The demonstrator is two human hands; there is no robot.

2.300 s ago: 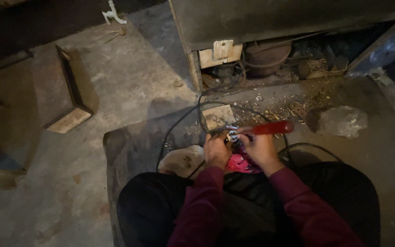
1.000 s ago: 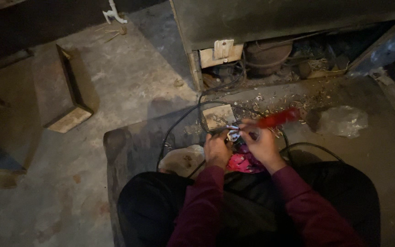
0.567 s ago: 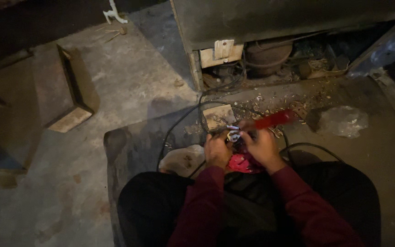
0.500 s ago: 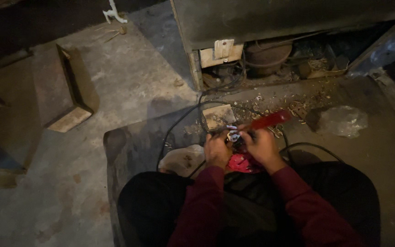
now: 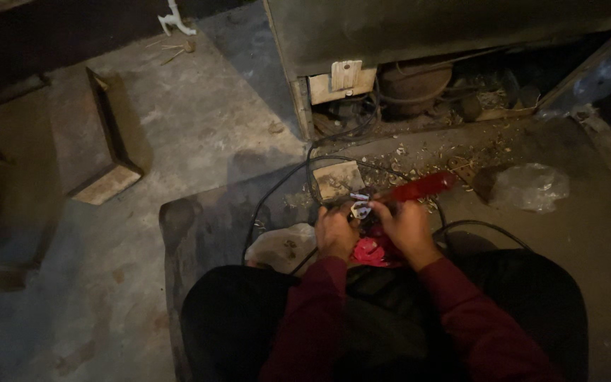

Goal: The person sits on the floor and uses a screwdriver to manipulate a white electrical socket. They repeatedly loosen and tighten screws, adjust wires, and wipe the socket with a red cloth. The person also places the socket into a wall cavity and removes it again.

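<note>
Nearest, over dark-trousered knees: two hands. Left hand (image 5: 335,233) closed around a small white plug (image 5: 360,209), black cable (image 5: 270,201) looping away across the floor (image 5: 199,134). Right hand (image 5: 408,226) wrapped on a red-handled screwdriver (image 5: 419,189), handle slanting up-right, tip at the plug, just between both hands. Pink rag (image 5: 370,252) beneath. Beside the left knee, one white bag (image 5: 281,247); contents unclear. Farther right, one crumpled clear bag (image 5: 528,187). Beyond, open appliance base with one round compressor (image 5: 413,83) inside.
</note>
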